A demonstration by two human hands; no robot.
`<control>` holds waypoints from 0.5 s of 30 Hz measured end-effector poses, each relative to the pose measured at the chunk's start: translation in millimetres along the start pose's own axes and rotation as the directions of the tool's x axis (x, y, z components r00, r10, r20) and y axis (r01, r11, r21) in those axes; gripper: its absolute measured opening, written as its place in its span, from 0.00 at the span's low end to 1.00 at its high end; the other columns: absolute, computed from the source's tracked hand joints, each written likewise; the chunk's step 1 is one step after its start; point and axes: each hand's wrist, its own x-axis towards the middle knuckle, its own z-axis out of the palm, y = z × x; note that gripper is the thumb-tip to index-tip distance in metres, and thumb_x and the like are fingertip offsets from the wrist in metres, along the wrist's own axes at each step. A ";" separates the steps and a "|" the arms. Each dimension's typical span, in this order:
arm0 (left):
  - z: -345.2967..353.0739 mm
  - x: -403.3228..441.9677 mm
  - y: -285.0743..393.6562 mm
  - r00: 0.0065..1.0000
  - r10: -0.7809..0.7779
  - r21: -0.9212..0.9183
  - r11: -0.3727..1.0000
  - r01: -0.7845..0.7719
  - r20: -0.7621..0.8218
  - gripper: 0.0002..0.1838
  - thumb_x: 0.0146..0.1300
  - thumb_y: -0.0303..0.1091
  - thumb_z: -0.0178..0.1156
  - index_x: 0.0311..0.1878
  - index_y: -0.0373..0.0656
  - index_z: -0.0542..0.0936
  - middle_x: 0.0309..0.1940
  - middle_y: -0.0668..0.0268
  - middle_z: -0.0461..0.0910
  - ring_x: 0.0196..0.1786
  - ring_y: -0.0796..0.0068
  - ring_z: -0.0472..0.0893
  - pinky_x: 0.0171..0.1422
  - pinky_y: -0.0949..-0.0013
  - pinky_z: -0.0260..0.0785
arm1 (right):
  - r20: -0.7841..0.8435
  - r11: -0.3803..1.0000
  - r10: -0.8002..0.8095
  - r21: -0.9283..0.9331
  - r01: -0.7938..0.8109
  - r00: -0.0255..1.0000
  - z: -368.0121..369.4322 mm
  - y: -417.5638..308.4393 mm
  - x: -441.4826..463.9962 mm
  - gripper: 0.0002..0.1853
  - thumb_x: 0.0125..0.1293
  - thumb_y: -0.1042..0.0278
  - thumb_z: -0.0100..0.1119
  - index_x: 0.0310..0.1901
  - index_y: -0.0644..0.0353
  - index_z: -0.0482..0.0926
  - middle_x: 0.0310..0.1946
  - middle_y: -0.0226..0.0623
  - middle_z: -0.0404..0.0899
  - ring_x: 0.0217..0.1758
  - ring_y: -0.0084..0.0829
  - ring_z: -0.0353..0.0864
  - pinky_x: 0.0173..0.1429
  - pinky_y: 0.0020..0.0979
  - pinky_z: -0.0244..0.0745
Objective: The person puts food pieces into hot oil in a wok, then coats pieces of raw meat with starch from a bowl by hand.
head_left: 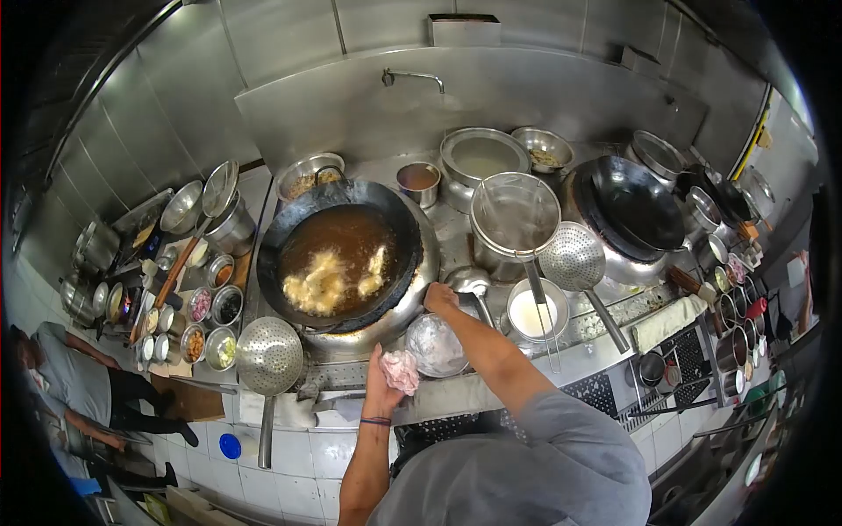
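Observation:
My left hand [381,390] is cupped around a lump of pale pink raw meat [400,372] that looks dusted with white powder. Close beside it stands a metal bowl [436,345] with white powder in it. Beyond that bowl, my right hand [440,298] has its fingers curled in near the wok's side; what they hold, if anything, is hidden. Pale battered pieces [317,284] float in brown oil in the large black wok [282,230]. A ladle [469,280] lies just right of my right hand.
A perforated skimmer [270,355] rests left of my left hand, and another skimmer [573,256] lies at right. Between them are a bowl of white liquid [531,314] and a strainer on a pot [516,210]. A second wok [636,206] sits further right. Another person [92,386] is at far left.

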 end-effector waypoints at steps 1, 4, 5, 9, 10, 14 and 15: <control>-1.9 -0.8 -2.7 0.999 0.000 -0.005 1.000 0.000 -0.035 0.30 0.69 0.64 0.51 0.45 0.42 0.80 0.39 0.61 0.83 0.42 0.62 0.83 0.49 0.58 0.77 | 0.015 0.999 -0.031 -0.043 0.031 0.999 0.5 2.1 -4.5 0.17 0.67 0.69 0.52 0.53 0.62 0.83 0.56 0.48 0.82 0.60 0.46 0.83 0.60 0.43 0.80; -9.3 -1.9 -2.3 1.000 0.011 -0.024 1.000 -0.012 -0.017 0.28 0.71 0.61 0.51 0.49 0.42 0.79 0.44 0.61 0.83 0.48 0.62 0.82 0.56 0.58 0.75 | -0.205 0.977 -0.211 -0.028 0.210 0.956 27.0 20.2 2.7 0.15 0.62 0.69 0.56 0.47 0.67 0.83 0.49 0.55 0.84 0.54 0.51 0.85 0.58 0.47 0.80; -18.7 3.6 -2.8 1.000 0.024 -0.043 0.999 -0.024 0.011 0.28 0.71 0.61 0.51 0.50 0.42 0.79 0.45 0.60 0.83 0.49 0.62 0.82 0.57 0.58 0.75 | -0.377 0.950 -0.308 -0.078 0.301 0.874 25.9 23.2 -10.4 0.10 0.62 0.69 0.59 0.40 0.65 0.85 0.43 0.52 0.85 0.48 0.49 0.86 0.51 0.47 0.81; -50.9 45.6 -1.6 0.941 0.027 -0.117 0.993 0.014 0.338 0.25 0.73 0.58 0.48 0.49 0.46 0.79 0.46 0.62 0.83 0.50 0.61 0.83 0.59 0.57 0.75 | -0.402 0.738 -0.515 0.242 0.630 0.757 -54.2 17.2 -104.7 0.09 0.61 0.66 0.64 0.38 0.61 0.86 0.42 0.47 0.84 0.44 0.48 0.85 0.48 0.46 0.79; -34.5 44.6 -1.8 0.974 0.027 -0.105 0.994 -0.003 0.226 0.25 0.73 0.58 0.48 0.49 0.46 0.80 0.46 0.62 0.84 0.50 0.61 0.83 0.59 0.58 0.75 | -0.416 0.673 -0.552 0.288 0.681 0.723 -66.7 19.3 -131.7 0.09 0.60 0.66 0.65 0.39 0.60 0.87 0.41 0.45 0.83 0.45 0.48 0.84 0.48 0.45 0.78; 29.6 49.8 -14.2 0.996 -0.030 -0.073 0.997 0.036 0.082 0.24 0.73 0.58 0.49 0.50 0.47 0.80 0.48 0.64 0.84 0.51 0.64 0.83 0.59 0.59 0.75 | -0.297 0.657 -0.683 0.149 0.739 0.667 -50.0 28.2 -187.0 0.11 0.61 0.67 0.66 0.43 0.59 0.88 0.39 0.45 0.81 0.44 0.50 0.82 0.49 0.45 0.77; 22.3 59.3 -19.4 0.991 -0.036 -0.077 0.996 0.047 0.128 0.25 0.73 0.58 0.48 0.51 0.45 0.79 0.48 0.62 0.84 0.52 0.63 0.83 0.60 0.58 0.75 | -0.227 0.685 -0.699 0.061 0.726 0.679 -50.3 30.3 -187.0 0.14 0.62 0.69 0.65 0.50 0.61 0.86 0.39 0.47 0.80 0.43 0.51 0.81 0.49 0.44 0.77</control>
